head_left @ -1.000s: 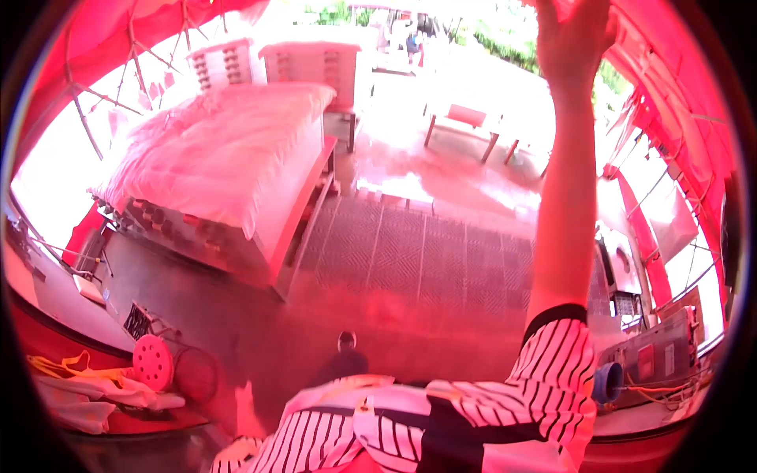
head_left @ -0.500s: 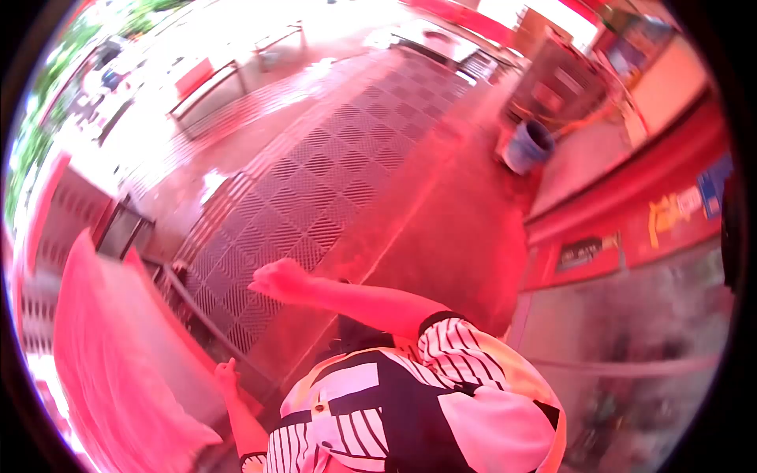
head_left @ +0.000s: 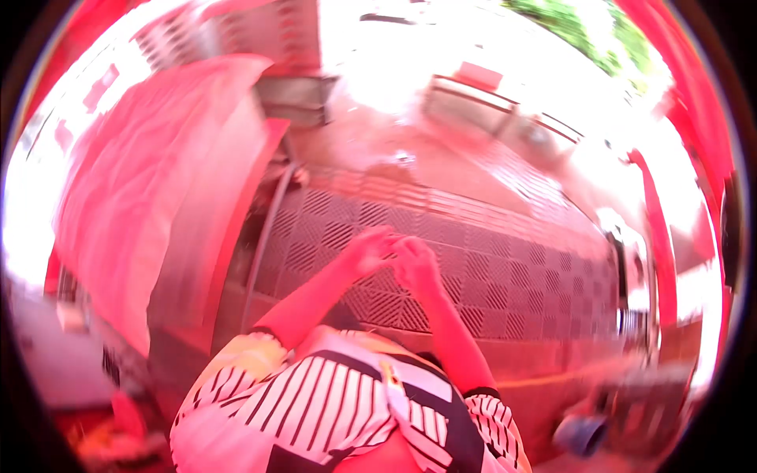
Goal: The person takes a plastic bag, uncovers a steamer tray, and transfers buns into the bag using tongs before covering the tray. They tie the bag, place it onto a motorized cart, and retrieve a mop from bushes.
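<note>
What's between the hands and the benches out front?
Head view: ahead of the left hand and right hand, patterned mat, slatted strip, then shiny floor.

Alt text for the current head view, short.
A person's left hand and right hand close together, ahead of their striped shirt and over a patterned floor mat. A large draped cloth hangs at left; a blue bucket sits lower right, all tinted red.

Red cast, glare at top, fisheye-curved edges, blur
</note>
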Tool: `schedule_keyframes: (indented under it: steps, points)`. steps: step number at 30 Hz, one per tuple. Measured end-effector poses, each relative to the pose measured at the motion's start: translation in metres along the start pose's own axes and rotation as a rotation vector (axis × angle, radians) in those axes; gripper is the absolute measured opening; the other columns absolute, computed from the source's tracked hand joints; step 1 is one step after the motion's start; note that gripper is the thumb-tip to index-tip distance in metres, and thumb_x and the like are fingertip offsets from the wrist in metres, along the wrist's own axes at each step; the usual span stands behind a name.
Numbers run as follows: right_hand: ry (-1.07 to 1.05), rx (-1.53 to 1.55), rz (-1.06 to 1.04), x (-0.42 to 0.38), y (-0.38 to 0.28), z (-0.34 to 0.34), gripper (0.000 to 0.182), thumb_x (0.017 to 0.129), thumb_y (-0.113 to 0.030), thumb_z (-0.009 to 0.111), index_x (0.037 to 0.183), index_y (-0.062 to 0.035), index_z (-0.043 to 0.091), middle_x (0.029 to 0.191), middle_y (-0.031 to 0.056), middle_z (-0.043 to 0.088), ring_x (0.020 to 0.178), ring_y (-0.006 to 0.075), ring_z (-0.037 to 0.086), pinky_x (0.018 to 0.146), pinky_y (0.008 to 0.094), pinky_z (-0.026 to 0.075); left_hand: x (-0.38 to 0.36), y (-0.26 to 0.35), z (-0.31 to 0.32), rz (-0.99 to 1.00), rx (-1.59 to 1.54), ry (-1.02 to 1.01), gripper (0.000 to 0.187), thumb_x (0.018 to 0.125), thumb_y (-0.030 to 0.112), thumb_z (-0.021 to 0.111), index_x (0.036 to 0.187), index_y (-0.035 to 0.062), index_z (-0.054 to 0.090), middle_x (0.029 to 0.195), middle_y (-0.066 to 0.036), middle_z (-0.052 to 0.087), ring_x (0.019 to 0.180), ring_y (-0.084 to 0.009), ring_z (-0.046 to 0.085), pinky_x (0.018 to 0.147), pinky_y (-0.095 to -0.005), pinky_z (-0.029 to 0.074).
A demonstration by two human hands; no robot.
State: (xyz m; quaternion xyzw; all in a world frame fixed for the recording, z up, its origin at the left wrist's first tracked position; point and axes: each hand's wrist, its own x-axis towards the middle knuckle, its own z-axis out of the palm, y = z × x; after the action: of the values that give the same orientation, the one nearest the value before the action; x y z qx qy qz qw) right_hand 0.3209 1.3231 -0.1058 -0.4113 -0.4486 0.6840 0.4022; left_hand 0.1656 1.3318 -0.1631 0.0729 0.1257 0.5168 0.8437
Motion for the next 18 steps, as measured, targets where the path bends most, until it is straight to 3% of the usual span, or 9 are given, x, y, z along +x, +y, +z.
schedule_keyframes:
  steps: [1, 2, 4, 6, 9, 10, 12, 15, 18]
  points:
    - [-0.06, 0.198, 0.162, 0.021, -0.006, 0.003, 0.01, 0.087, -0.013, 0.054, 0.085, -0.0043, 0.057, 0.054, 0.0046, 0.051, 0.038, 0.0108, 0.045, 0.03, 0.0246, 0.03, 0.022, -0.005, -0.005, 0.021, 0.199, -0.044, 0.031, 0.088, 0.028, 0.051, 0.108, 0.0043, 0.054, 0.102, -0.014, 0.058, 0.091, -0.0223, 0.058, 0.076, -0.0357, 0.05]
    - [-0.037, 0.099, 0.184, 0.042, -0.003, 0.004, 0.011, 0.088, -0.014, 0.054, 0.086, -0.0039, 0.057, 0.054, 0.0045, 0.051, 0.038, 0.011, 0.046, 0.029, 0.0245, 0.03, 0.045, -0.01, -0.01, 0.05, 0.396, -0.084, 0.037, 0.091, 0.037, 0.045, 0.103, 0.0046, 0.056, 0.092, -0.012, 0.06, 0.084, -0.021, 0.059, 0.072, -0.0344, 0.05]
    - [0.006, -0.093, 0.158, 0.098, 0.008, -0.001, 0.014, 0.088, -0.016, 0.053, 0.088, -0.003, 0.056, 0.055, 0.0044, 0.051, 0.038, 0.0114, 0.046, 0.029, 0.0241, 0.03, 0.082, -0.003, -0.024, -0.046, -0.177, -0.183, 0.041, 0.092, 0.043, 0.042, 0.099, 0.0056, 0.057, 0.084, -0.008, 0.059, 0.078, -0.0169, 0.059, 0.067, -0.0312, 0.049]
    - [0.013, -0.236, 0.079, 0.171, 0.028, -0.029, 0.016, 0.089, -0.017, 0.052, 0.094, -0.0023, 0.055, 0.061, 0.0049, 0.054, 0.04, 0.0104, 0.049, 0.032, 0.0229, 0.035, 0.143, 0.006, -0.084, 0.031, -0.371, -0.59, 0.041, 0.091, 0.044, 0.043, 0.099, 0.0062, 0.056, 0.082, -0.005, 0.058, 0.076, -0.0136, 0.058, 0.066, -0.0294, 0.048]
    - [0.119, -0.177, 0.082, 0.271, 0.05, -0.054, 0.022, 0.09, -0.02, 0.051, 0.103, -0.0023, 0.055, 0.067, 0.007, 0.057, 0.046, 0.0125, 0.054, 0.038, 0.0259, 0.043, 0.193, 0.059, -0.038, 0.096, 0.054, 0.491, 0.041, 0.092, 0.048, 0.041, 0.106, 0.0108, 0.054, 0.096, -0.006, 0.058, 0.086, -0.0144, 0.057, 0.068, -0.0308, 0.046]
    - [0.153, -0.112, 0.094, 0.317, 0.06, -0.059, 0.024, 0.09, -0.021, 0.051, 0.106, -0.0025, 0.056, 0.068, 0.008, 0.058, 0.048, 0.0138, 0.055, 0.04, 0.0277, 0.045, 0.222, 0.086, -0.052, 0.203, 0.211, 0.379, 0.042, 0.091, 0.047, 0.042, 0.107, 0.0102, 0.053, 0.097, -0.006, 0.059, 0.083, -0.0146, 0.056, 0.067, -0.0308, 0.046]
    - [0.102, -0.083, 0.045, 0.411, 0.105, -0.094, 0.029, 0.092, -0.021, 0.047, 0.113, -0.0031, 0.054, 0.083, 0.0136, 0.061, 0.07, 0.0203, 0.062, 0.06, 0.0344, 0.052, 0.271, 0.124, -0.074, 0.424, 0.492, 0.158, 0.043, 0.091, 0.047, 0.043, 0.111, 0.0089, 0.052, 0.1, -0.007, 0.059, 0.077, -0.0149, 0.055, 0.065, -0.0308, 0.046]
    - [0.03, 0.216, 0.194, 0.504, 0.107, -0.083, 0.028, 0.092, -0.02, 0.048, 0.114, -0.0034, 0.055, 0.09, 0.0145, 0.061, 0.077, 0.0227, 0.061, 0.068, 0.0365, 0.05, 0.34, 0.224, -0.083, 1.177, 1.779, 0.284, 0.052, 0.088, 0.046, 0.045, 0.124, 0.0091, 0.046, 0.121, -0.008, 0.051, 0.121, -0.0227, 0.041, 0.101, -0.0443, 0.03]
    - [-0.098, 0.742, 0.474, 0.57, 0.049, -0.043, 0.028, 0.092, -0.019, 0.048, 0.114, -0.0037, 0.055, 0.096, 0.0154, 0.061, 0.085, 0.025, 0.061, 0.076, 0.0386, 0.049, 0.411, 0.282, -0.146, 1.183, 2.287, 0.238, 0.059, 0.084, 0.047, 0.048, 0.128, 0.0087, 0.042, 0.129, -0.011, 0.046, 0.127, -0.024, 0.035, 0.106, -0.0479, 0.018]
